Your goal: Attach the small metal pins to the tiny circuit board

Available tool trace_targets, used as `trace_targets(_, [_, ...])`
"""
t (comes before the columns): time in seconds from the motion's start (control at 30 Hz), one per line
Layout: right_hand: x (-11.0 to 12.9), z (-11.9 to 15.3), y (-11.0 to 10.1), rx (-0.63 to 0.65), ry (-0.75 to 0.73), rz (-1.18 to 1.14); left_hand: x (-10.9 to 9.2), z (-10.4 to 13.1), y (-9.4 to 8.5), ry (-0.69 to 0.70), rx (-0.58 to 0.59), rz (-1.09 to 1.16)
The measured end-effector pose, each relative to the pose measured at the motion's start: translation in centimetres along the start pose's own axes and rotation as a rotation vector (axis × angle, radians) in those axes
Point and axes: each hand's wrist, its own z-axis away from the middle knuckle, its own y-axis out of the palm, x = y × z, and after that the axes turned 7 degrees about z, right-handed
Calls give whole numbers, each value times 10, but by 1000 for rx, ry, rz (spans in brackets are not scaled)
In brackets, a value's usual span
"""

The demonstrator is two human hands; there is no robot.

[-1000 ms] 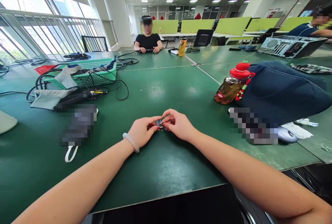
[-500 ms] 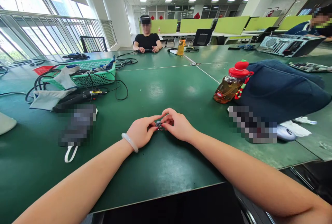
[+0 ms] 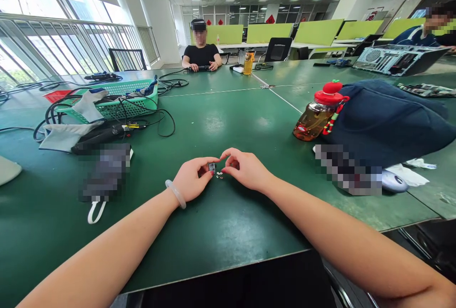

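Observation:
My left hand [image 3: 192, 178], with a pale bangle [image 3: 175, 194] at the wrist, pinches a small dark square piece [image 3: 212, 167] with light markings between thumb and fingers. Its exact kind is too small to tell. My right hand [image 3: 247, 168] is just to the right, fingers curled inward and closed. Its index fingertip comes close to the left index fingertip. Whether a tiny thing sits between its fingers cannot be made out. On the green table [image 3: 228, 222], below and between the fingertips, lie several tiny light pieces [image 3: 219, 175].
On the left are a green basket [image 3: 131, 108] with cables and gloves, and a dark pouch with a white strap [image 3: 97, 212]. On the right stand a red-lidded bottle [image 3: 309, 120], a navy bag [image 3: 388, 122] and a mouse [image 3: 394, 181]. A person [image 3: 201, 53] sits opposite.
The dark square piece, before between both hands' fingertips, is now in my left hand alone, turned with its marked face showing. My hands have drawn slightly apart, uncovering the tiny pieces.

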Motion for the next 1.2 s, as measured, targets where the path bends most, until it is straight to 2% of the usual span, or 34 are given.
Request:
trace_targets(0.1, [-11, -2, -8, 101, 50, 193, 8, -4, -1, -92, -67, 56])
trace_targets(0.27, [-17, -1, -11, 240, 76, 272, 17, -7, 3, -132, -80, 163])
trace_targets(0.47, [-10, -1, -7, 261, 25, 278, 11, -9, 7, -127, -9, 84])
trace_targets(0.6, [-7, 0, -5, 261, 6, 287, 7, -7, 10, -97, 114, 121])
trace_targets(0.67, [-6, 0, -4, 256, -8, 294, 6, -5, 12, -88, 163, 137])
trace_targets(0.73, [-6, 1, -4, 249, -25, 301, 6, -4, 12, -93, 161, 151])
trace_targets(0.87, [-6, 1, -4, 203, -58, 279, 6, -3, 9, -120, 52, 137])
trace_targets(1.0, [0, 1, -4, 48, -60, 228, 8, -5, 6, -171, -55, 100])
trace_targets(1.07, [5, 2, -2, -9, -63, 212, 9, -5, 5, -180, -77, 124])
trace_targets(1.2, [11, 5, 4, -30, -103, 233, 10, -4, 5, -181, -73, 197])
